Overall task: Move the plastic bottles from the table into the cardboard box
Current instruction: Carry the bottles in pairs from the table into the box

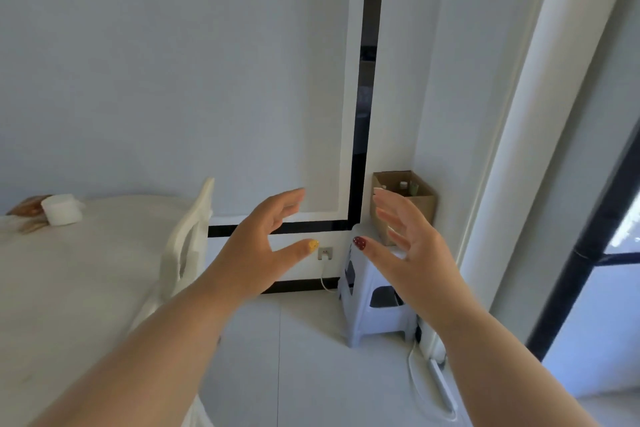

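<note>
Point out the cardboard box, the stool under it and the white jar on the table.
cardboard box (420, 206): head view, front right wall.
stool (372, 319): head view, front leg side below the seat.
white jar (62, 210): head view, side of its body.

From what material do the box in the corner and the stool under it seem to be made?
The box looks like matte brown cardboard, with thin raw edges at its open top. The stool looks like moulded pale grey plastic, smooth and slightly glossy, with cut-out sides.
</note>
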`<state>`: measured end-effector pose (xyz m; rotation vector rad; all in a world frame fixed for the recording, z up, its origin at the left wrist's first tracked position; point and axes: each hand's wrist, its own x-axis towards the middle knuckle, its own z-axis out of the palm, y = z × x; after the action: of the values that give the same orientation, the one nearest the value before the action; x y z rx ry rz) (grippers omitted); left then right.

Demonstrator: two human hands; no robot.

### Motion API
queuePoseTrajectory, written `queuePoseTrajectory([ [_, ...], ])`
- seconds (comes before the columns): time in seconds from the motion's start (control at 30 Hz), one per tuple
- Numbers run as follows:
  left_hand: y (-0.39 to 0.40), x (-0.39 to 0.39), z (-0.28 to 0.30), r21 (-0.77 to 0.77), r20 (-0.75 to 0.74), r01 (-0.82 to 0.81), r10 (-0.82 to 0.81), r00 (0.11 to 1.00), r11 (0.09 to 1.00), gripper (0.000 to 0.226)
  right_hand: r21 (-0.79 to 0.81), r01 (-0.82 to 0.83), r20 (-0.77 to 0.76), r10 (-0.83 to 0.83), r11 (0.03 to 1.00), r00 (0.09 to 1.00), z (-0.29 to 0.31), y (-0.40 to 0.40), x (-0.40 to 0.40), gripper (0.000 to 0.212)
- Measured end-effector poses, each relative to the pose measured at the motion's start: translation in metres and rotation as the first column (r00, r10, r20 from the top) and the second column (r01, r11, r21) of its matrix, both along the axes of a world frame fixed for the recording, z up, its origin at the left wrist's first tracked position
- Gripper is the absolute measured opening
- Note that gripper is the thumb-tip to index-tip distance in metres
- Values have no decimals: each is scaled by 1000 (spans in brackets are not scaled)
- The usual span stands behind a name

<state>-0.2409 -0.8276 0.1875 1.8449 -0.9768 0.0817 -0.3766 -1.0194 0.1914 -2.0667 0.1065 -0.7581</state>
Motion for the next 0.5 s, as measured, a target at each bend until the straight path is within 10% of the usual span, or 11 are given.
queuePoseTrajectory([
  [0.5, 234, -100, 0, -226, -163, -205, 170, 972, 952, 51, 102, -243, 102, 233, 965, 967, 8, 194, -54, 52],
])
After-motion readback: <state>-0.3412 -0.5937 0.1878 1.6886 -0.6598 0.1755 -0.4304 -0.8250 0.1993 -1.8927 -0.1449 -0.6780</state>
